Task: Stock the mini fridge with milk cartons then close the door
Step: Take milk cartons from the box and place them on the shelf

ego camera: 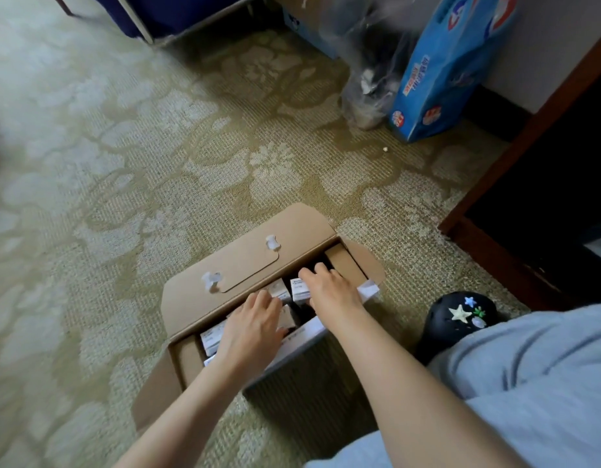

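Note:
An open cardboard box [245, 261] lies on the patterned carpet in front of me, its lid flap folded back. Several small white milk cartons [301, 289] stand inside it. My left hand [252, 327] reaches into the near-left part of the box, with fingers and thumb curled round a carton [287, 317]. My right hand [331, 290] reaches into the far-right part, its fingertips dipping down between the cartons; whether it grips one is hidden. No fridge shows plainly in view.
A dark opening with a brown wooden frame [515, 153] stands at the right. A blue printed bag [441, 72] and a clear plastic bag [370, 82] lean against the far wall. A black clog with star charms [461, 319] sits beside my knee.

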Demonstrator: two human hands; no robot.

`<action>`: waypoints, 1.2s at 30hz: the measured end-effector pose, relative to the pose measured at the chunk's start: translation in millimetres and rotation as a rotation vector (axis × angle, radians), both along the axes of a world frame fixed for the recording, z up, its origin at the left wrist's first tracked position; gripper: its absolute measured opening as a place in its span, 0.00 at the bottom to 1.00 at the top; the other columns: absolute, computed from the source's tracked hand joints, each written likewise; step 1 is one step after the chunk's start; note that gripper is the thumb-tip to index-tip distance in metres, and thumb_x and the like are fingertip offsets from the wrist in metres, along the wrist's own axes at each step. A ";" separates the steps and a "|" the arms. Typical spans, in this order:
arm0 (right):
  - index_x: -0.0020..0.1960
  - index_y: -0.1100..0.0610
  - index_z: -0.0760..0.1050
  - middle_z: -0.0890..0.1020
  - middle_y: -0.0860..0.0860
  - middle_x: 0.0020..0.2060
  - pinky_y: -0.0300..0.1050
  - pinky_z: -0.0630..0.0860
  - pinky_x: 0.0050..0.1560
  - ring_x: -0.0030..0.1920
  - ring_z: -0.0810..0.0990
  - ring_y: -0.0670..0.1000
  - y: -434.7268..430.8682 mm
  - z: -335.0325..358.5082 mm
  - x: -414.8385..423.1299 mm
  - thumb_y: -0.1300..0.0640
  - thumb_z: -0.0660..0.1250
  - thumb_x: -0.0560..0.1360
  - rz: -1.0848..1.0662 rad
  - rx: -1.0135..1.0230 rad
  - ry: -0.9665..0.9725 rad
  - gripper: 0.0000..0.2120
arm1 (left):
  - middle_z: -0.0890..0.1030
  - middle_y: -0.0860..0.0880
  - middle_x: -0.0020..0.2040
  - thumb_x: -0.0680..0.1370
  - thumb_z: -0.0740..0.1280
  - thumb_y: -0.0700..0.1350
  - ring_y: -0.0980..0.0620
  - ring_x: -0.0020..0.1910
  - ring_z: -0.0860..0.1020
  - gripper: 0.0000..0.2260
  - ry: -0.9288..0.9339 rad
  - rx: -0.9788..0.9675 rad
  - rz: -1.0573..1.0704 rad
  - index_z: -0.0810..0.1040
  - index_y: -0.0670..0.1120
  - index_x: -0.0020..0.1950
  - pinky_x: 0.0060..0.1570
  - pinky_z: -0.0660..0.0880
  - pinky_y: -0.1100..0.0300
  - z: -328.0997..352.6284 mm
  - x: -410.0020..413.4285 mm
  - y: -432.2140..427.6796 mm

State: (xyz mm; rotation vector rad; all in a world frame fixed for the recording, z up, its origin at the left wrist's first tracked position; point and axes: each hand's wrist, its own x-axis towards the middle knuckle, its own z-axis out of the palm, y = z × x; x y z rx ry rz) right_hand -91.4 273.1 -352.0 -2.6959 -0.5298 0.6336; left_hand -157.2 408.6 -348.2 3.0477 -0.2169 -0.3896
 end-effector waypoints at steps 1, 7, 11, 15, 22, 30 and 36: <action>0.62 0.56 0.65 0.71 0.57 0.56 0.49 0.73 0.49 0.55 0.73 0.57 -0.8 1.6 -0.4 0.64 0.64 0.75 -0.007 0.009 0.002 0.17 | 0.71 0.49 0.62 0.77 0.62 0.52 0.50 0.59 0.71 0.19 -0.003 0.005 -0.003 0.69 0.47 0.66 0.55 0.71 0.59 -1.0 -1.0 0.4; 0.64 0.55 0.63 0.71 0.57 0.58 0.49 0.71 0.47 0.57 0.73 0.59 -12.6 25.5 2.9 0.59 0.62 0.78 -0.070 0.076 -0.030 0.17 | 0.76 0.47 0.47 0.71 0.69 0.51 0.46 0.42 0.78 0.14 -0.117 -0.081 0.035 0.75 0.45 0.52 0.40 0.75 0.53 2.1 -2.6 8.6; 0.63 0.54 0.64 0.72 0.55 0.54 0.46 0.73 0.40 0.50 0.76 0.55 -24.9 53.4 11.3 0.56 0.62 0.78 -0.168 0.157 -0.126 0.15 | 0.74 0.45 0.51 0.74 0.55 0.56 0.45 0.45 0.75 0.17 -0.194 -0.246 0.107 0.70 0.46 0.55 0.44 0.70 0.53 20.2 2.4 5.4; 0.64 0.53 0.64 0.72 0.52 0.52 0.42 0.78 0.36 0.40 0.76 0.50 -40.3 90.5 14.4 0.53 0.62 0.78 -0.238 0.262 -0.165 0.16 | 0.74 0.46 0.53 0.78 0.60 0.52 0.49 0.44 0.72 0.15 -0.222 -0.444 0.148 0.69 0.43 0.58 0.44 0.66 0.58 53.2 12.6 -8.8; 0.59 0.52 0.66 0.70 0.48 0.49 0.37 0.66 0.32 0.42 0.72 0.48 -96.6 160.3 -2.1 0.48 0.61 0.78 -0.304 0.329 -0.369 0.13 | 0.70 0.58 0.43 0.79 0.60 0.45 0.65 0.40 0.72 0.07 -0.373 -0.713 0.036 0.65 0.49 0.55 0.37 0.68 0.72 117.8 38.1 -49.7; 0.59 0.50 0.68 0.69 0.43 0.47 0.31 0.69 0.40 0.45 0.71 0.42 -190.9 216.3 -40.0 0.50 0.63 0.77 -0.491 0.413 -0.604 0.12 | 0.70 0.61 0.44 0.78 0.59 0.53 0.72 0.45 0.70 0.09 -0.531 -0.794 -0.334 0.67 0.50 0.53 0.42 0.65 0.80 176.8 64.0 -128.9; 0.59 0.51 0.69 0.74 0.46 0.50 0.32 0.73 0.44 0.49 0.74 0.45 -266.6 247.6 -69.8 0.47 0.62 0.75 -0.645 0.414 -0.789 0.14 | 0.71 0.59 0.46 0.76 0.57 0.55 0.64 0.45 0.71 0.10 -0.520 -0.947 -0.552 0.65 0.54 0.54 0.42 0.67 0.75 213.5 73.9 -209.6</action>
